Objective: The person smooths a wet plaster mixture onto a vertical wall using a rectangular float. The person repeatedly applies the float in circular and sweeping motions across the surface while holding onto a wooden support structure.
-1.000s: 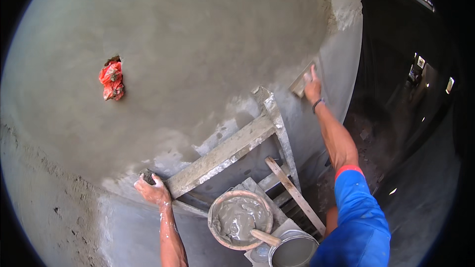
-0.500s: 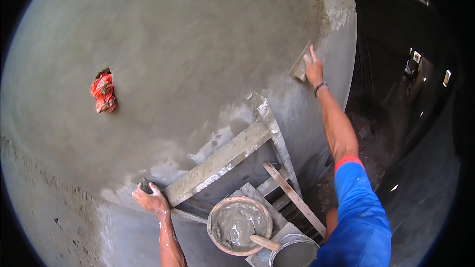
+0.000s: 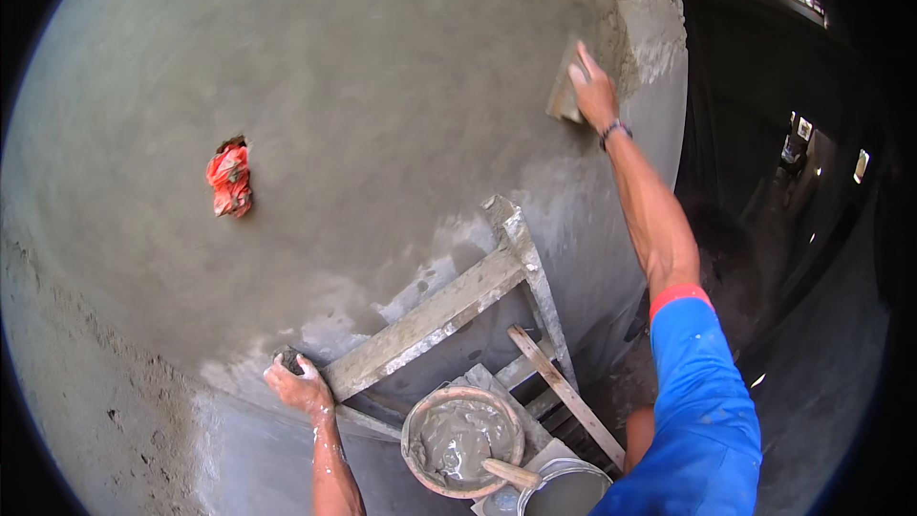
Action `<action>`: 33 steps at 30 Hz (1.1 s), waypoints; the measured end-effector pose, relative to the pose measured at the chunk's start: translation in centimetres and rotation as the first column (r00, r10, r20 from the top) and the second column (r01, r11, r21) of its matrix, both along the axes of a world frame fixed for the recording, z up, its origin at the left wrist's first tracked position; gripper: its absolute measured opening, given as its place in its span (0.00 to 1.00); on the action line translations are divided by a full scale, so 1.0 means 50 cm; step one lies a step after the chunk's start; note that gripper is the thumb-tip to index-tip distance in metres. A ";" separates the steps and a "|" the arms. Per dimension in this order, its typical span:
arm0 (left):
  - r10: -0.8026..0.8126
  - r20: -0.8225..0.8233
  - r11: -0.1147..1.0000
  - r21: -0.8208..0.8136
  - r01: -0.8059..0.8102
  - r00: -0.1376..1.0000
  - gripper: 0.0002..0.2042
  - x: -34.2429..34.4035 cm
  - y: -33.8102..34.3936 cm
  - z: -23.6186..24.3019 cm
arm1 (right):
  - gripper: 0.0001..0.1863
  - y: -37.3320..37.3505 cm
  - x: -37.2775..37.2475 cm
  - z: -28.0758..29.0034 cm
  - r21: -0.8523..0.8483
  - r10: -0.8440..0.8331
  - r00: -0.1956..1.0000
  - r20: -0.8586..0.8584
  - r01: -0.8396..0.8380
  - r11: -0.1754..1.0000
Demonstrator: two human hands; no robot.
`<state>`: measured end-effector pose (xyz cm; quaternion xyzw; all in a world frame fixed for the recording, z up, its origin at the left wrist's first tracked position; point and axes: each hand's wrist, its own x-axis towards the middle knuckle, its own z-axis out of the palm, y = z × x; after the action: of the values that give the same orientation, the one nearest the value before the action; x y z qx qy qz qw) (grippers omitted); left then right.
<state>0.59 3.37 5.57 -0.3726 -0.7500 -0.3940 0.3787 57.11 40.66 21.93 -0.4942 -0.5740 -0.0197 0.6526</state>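
My right hand (image 3: 596,91) grips a flat rectangular float (image 3: 560,100) on the damp grey plastered wall (image 3: 401,76), beside its rough right edge. My left hand (image 3: 300,382) is curled round a dark grey lumpy piece (image 3: 290,361), possibly a sponge, at the left end of the mortar-caked wooden trestle (image 3: 411,320). Below, a round bowl (image 3: 411,444) holds wet grey mix, with a wooden handle (image 3: 511,473) across its rim. Beside it is a bucket (image 3: 602,492) of grey liquid. A crumpled red plastic bag (image 3: 229,182) is stuffed into a hole in the wall.
A wooden slat (image 3: 568,392) leans among the trestle's members at the lower right. The wall's broken upper edge (image 3: 640,10) borders a dark interior on the right, with small bright openings. A rougher wall surface (image 3: 115,401) runs along the lower left.
My right hand and float have moved up along the wall's right edge and slightly leftward. My left hand stays at the trestle's end. The view has shifted slightly.
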 end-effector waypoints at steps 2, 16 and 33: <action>-0.012 0.028 1.000 0.021 0.012 1.000 0.21 0.021 0.030 -0.002 | 0.31 0.049 0.055 -0.142 -0.022 0.032 0.991 -0.133 -0.035 0.999; -0.027 -0.004 1.000 0.006 0.027 1.000 0.20 0.008 0.023 -0.010 | 0.30 0.035 0.029 -0.029 -0.099 -0.150 0.988 -0.046 0.145 0.984; 0.047 0.027 0.999 -0.017 -0.047 0.999 0.19 -0.014 -0.013 -0.010 | 0.31 -0.064 -0.190 -0.088 -0.003 0.039 0.983 0.178 -0.039 0.999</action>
<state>-0.09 2.74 5.08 -0.3526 -0.7670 -0.3838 0.3744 47.60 37.47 17.51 -0.4792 -0.6394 -0.0511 0.5990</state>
